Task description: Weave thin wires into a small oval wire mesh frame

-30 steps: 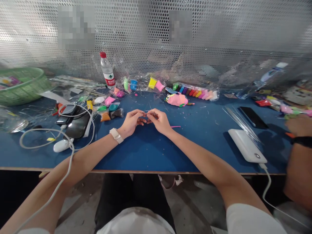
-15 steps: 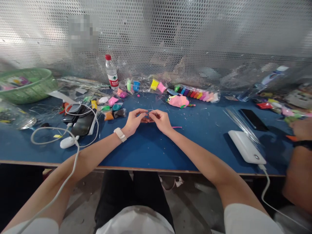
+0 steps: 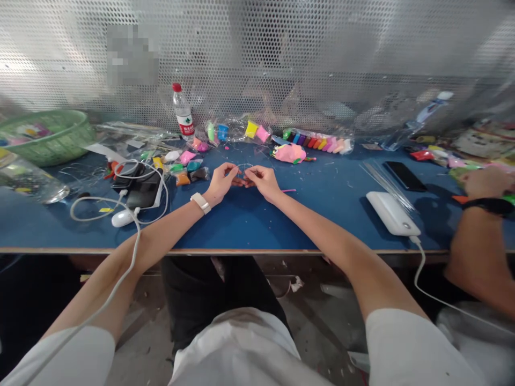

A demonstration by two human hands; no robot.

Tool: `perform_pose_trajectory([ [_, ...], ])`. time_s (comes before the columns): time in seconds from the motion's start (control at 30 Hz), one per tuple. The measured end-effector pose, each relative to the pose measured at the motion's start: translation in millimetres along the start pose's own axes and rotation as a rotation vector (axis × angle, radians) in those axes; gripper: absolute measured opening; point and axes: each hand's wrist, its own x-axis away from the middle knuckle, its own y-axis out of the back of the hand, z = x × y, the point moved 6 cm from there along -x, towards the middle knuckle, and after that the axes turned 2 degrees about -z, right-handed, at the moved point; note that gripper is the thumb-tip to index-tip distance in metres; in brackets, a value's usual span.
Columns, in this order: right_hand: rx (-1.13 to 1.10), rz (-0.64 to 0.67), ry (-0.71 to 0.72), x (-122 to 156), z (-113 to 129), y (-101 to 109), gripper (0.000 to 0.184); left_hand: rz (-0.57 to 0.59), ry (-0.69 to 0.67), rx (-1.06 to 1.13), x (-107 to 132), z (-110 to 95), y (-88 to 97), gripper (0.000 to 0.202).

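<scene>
Head view: left hand (image 3: 222, 181) and right hand (image 3: 262, 180) meet fingertip to fingertip over blue tabletop (image 3: 249, 225), both pinching thin strand (image 3: 242, 181), too small to identify; pink clay figure (image 3: 288, 153) near, behind.

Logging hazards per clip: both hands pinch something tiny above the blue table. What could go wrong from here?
The small piece pinched between the left hand and right hand could slip and get lost among the clay packets. The white cable lies across the left forearm; moving that arm might tug the phone beside its loops.
</scene>
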Motion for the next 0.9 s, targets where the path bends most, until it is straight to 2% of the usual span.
perform_pose_trajectory([
  [0.27,0.004,-0.034,-0.060,0,2,2,0.077,0.041,0.034,0.004,1,-5,-1.3,0.023],
  [0.43,-0.029,-0.057,-0.099,-1,-2,9,0.067,0.017,-0.065,-0.074,0,-4,0.3,0.014],
  [0.57,-0.021,-0.062,-0.104,-1,-4,11,0.066,0.035,-0.145,-0.215,-4,-2,0.1,0.018],
  [0.63,-0.013,-0.055,-0.089,-1,-5,11,0.067,-0.022,-0.234,-0.329,-3,-13,1.7,0.013],
  [0.7,-0.012,-0.047,-0.072,-1,-6,11,0.066,-0.148,-0.433,-0.465,10,-43,2.7,0.008],
  [0.73,-0.014,-0.045,-0.060,-1,-7,11,0.064,-0.176,-0.530,-0.501,23,-60,0.3,0.015],
  [0.77,-0.016,-0.043,-0.050,-2,-7,11,0.063,-0.110,-0.606,-0.525,40,-75,-7.1,0.015],
  [0.8,-0.016,-0.039,-0.048,-2,-8,11,0.062,0.032,-0.658,-0.537,61,-87,-18.1,0.009],
  [0.83,-0.016,-0.032,-0.051,-2,-8,11,0.062,0.232,-0.665,-0.536,86,-93,-31.0,0.012],
  [0.87,-0.015,-0.025,-0.059,-2,-9,11,0.062,0.436,-0.623,-0.516,114,-95,-42.9,0.020],
  [0.9,-0.013,-0.014,-0.070,-2,-10,11,0.063,0.458,-0.526,-0.477,139,-94,-45.4,0.023],
])
